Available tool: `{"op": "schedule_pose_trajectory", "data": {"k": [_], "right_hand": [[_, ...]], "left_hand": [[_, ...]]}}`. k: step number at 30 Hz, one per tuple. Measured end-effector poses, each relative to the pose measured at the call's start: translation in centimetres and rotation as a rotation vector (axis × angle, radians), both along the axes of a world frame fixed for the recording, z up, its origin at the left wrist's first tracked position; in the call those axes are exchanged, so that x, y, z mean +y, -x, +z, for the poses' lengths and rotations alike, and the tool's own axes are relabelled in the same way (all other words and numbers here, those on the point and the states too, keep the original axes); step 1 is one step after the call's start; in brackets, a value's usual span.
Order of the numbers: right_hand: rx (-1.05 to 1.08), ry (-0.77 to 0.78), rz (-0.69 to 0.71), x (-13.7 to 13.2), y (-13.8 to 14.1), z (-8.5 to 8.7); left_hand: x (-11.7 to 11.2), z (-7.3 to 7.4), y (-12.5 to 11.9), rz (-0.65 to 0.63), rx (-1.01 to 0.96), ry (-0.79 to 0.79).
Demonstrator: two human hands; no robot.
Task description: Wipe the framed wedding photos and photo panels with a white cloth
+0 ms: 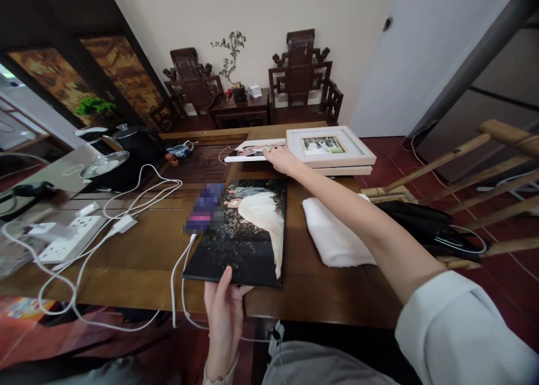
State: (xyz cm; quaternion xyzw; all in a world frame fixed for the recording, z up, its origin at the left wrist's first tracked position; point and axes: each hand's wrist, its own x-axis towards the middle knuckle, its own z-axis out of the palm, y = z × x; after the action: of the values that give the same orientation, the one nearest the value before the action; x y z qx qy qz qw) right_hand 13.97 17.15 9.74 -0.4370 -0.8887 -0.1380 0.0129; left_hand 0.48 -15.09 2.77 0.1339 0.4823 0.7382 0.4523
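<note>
My left hand (224, 303) grips the near edge of a dark photo panel (252, 239), thumb on top and fingers underneath. The panel bears a picture of a figure in a long white dress and tilts over the table's front part. Across the table, my right hand (281, 159) has its curled fingers on the near edge of a white-edged photo panel (246, 151); its thumb is hidden. Beside that hand, a white picture frame (355, 145) with a small photo inside rests on another pale frame. Under my right forearm lies a folded white towel (332, 236).
A phone (204, 208) with a white cable lies left of the dark panel. Further left are a power strip (71, 236), tangled white cables (158, 177) and a glass-lidded pot (105, 166). A small teapot (181, 149) stands on the tea tray. A bamboo chair (467, 166) is at the right.
</note>
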Motion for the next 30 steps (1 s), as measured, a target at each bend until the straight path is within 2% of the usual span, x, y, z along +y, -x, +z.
{"op": "schedule_pose_trajectory", "data": {"k": [8,13,18,23,30], "right_hand": [[0.044,-0.029,0.008,0.1,-0.4,-0.9],[0.039,-0.052,0.045,0.1,-0.7,-1.3],[0.091,-0.091,0.061,0.3,-1.1,-0.6],[0.164,-0.104,0.07,0.7,-1.6,1.0],[0.192,-0.141,0.042,0.5,-1.9,2.4]], "left_hand": [[1.4,0.5,0.0,0.007,0.002,-0.026],[3.4,1.0,0.1,-0.033,0.004,-0.045],[5.9,1.7,0.1,-0.074,-0.015,-0.066],[9.7,2.7,0.7,-0.137,-0.07,-0.088],[17.4,3.8,1.8,-0.253,-0.129,-0.1]]}}
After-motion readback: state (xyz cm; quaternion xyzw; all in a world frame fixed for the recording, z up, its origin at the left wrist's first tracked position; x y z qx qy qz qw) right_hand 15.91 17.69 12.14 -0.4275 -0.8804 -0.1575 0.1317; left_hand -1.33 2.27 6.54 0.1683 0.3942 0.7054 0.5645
